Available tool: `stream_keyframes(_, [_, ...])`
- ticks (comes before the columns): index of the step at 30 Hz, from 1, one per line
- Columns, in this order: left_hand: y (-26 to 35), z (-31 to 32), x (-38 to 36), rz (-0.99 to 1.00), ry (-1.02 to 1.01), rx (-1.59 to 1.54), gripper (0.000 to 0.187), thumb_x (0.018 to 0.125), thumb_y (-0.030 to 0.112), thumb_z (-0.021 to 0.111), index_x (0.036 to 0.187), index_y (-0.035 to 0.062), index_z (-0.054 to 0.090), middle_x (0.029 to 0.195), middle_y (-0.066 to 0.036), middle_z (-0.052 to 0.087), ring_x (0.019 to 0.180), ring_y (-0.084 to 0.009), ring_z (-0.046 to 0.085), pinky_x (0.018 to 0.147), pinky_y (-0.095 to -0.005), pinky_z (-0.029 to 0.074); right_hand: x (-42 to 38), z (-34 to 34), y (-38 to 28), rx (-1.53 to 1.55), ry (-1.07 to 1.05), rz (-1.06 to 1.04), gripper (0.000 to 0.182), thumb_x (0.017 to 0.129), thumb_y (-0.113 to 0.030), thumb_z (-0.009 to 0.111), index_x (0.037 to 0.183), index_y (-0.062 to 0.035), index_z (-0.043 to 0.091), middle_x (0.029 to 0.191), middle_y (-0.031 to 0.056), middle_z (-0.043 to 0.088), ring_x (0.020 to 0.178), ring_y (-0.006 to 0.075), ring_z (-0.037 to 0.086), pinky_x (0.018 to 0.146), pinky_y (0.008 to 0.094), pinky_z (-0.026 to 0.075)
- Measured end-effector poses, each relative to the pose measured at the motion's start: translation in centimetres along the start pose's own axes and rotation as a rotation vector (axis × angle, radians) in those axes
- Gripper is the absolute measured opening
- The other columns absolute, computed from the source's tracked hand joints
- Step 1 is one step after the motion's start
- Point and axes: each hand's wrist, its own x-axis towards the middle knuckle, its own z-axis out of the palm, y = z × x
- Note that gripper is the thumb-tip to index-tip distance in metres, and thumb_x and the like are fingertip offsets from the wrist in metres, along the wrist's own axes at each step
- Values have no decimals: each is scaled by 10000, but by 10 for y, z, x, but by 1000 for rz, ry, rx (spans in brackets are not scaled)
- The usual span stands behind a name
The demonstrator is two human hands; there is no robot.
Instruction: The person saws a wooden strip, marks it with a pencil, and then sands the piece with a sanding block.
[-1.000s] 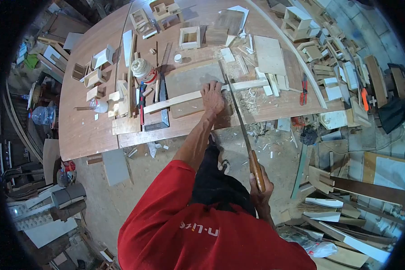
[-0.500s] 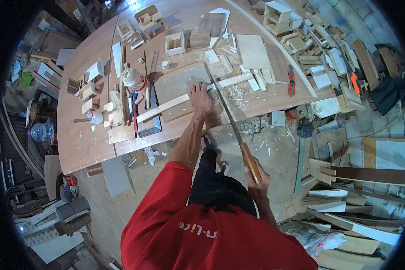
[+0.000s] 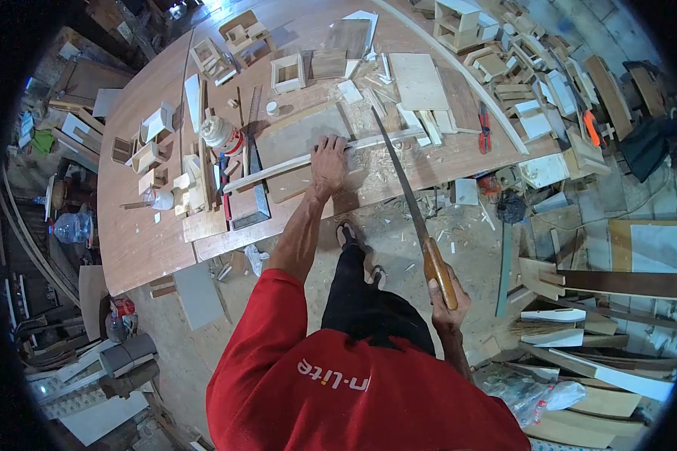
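Observation:
My left hand (image 3: pixel 329 161) is closed over a long pale wood strip (image 3: pixel 271 171) that lies across a flat board (image 3: pixel 297 139) on the workbench. My right hand (image 3: pixel 449 299), out past the bench's front edge, grips the wooden handle of a long file-like tool (image 3: pixel 405 180). The dark blade points up and away over the right part of the strip, apart from it as far as I can tell. Wood shavings lie about the strip's right end. A metal square (image 3: pixel 259 203) sits left of my left hand, beside a white glue bottle (image 3: pixel 220 133).
Small wooden boxes (image 3: pixel 287 73) stand at the back of the workbench (image 3: pixel 139 248). Red pliers (image 3: pixel 484 129) lie near its right edge. Wood pieces and offcuts are piled at the right. A clear water jug (image 3: pixel 73 225) is at the left, and scraps cover the floor.
The strip has turned so a narrower face shows. My right hand and the tool have moved right, with the blade now away from my left hand. The camera view has shifted slightly.

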Motion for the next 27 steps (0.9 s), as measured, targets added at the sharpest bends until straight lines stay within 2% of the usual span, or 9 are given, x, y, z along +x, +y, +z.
stream_keyframes(3, [-11,4,1,100,11,-28,321,792,180,561,1103,101,564,1094,-94,526,1079,-301,470,880,-446,386,6,5,-6,12,-14,-63,358,878,-88,638,1204,45,571,988,162,673,838,163,644,735,289,508])
stream_keyframes(6, [-10,5,2,59,2,5,283,824,213,546,1083,100,571,1090,-95,534,1079,-297,478,876,-430,391,11,11,-8,17,-22,-86,351,895,-109,618,1210,39,573,979,165,667,837,171,635,723,287,498])
stream_keyframes(12, [-17,14,16,-14,-5,-38,264,840,208,542,1080,101,574,1059,-91,546,1075,-270,489,860,-428,393,19,17,-10,-3,-107,13,358,894,-111,612,1216,37,566,987,162,667,865,170,636,751,286,496])
stream_keyframes(16, [-13,2,16,13,-7,0,266,848,232,551,1071,88,576,1063,-98,548,1071,-276,495,868,-436,390,22,23,-6,23,-80,-29,354,889,-97,609,1210,44,564,993,150,664,874,163,625,756,284,492])
stream_keyframes(18, [-12,0,16,25,-2,-33,303,811,226,607,1079,89,575,1083,-106,552,1090,-312,492,873,-454,391,23,25,-3,38,-75,-22,355,887,-93,609,1209,49,562,1003,149,662,882,161,621,761,283,491])
stream_keyframes(21, [-15,3,20,3,-56,-20,313,760,198,645,1053,100,592,1065,-105,550,1070,-313,496,866,-468,389,24,25,-1,67,-69,-30,352,882,-74,607,1205,59,561,1026,150,657,896,157,616,762,282,489])
stream_keyframes(25, [-10,1,18,39,-1,4,248,823,253,597,1026,110,601,1055,-93,547,1066,-284,492,873,-474,375,21,24,-4,18,-76,-56,351,879,-69,603,1204,58,562,1018,153,656,873,155,614,746,282,488])
stream_keyframes(27, [-6,-2,12,11,-46,-85,351,736,180,657,1076,117,599,1101,-95,543,1071,-306,495,879,-476,382,20,23,-7,16,-61,-92,353,879,-73,603,1207,54,563,1007,153,658,859,155,614,737,282,488])
